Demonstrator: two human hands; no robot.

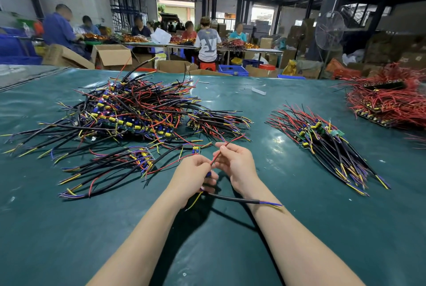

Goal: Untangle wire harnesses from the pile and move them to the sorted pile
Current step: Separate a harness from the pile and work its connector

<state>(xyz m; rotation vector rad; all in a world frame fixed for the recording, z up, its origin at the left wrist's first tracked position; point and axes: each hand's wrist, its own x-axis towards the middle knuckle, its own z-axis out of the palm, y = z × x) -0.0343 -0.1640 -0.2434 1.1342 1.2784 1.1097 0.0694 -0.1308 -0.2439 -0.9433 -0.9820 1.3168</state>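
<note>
Both forearms reach out over the green table cover [207,251], and the two hands meet close together above it. The left hand [192,171] has its fingers curled round a wire harness [232,199], gripping it where the thin wires leave the black cable. That cable runs from the left palm under the right wrist and ends in blue and yellow tips just beyond the right forearm; a yellow wire hangs below the left hand. The right hand [237,165], just beside the left, pinches the harness's red and black pair [219,154] between thumb and forefinger, and the pair slants up and away past the fingertips. Just left of the left hand lies a small bunch [110,165] of harnesses, spread flat on the cover. Further out, ahead and left of both hands, sits the tangled pile [138,110], a heap of black, red, yellow and blue wires with small parts among them. Ahead and right of the right hand, well apart from it, lies the sorted pile [329,145], its cables lined up side by side. Beyond that, at the far right, is a heap of red wires [389,103]. Past the table edge, people sit at long tables among cardboard boxes [113,55], a blue crate [232,70] and a standing fan [329,31].
</note>
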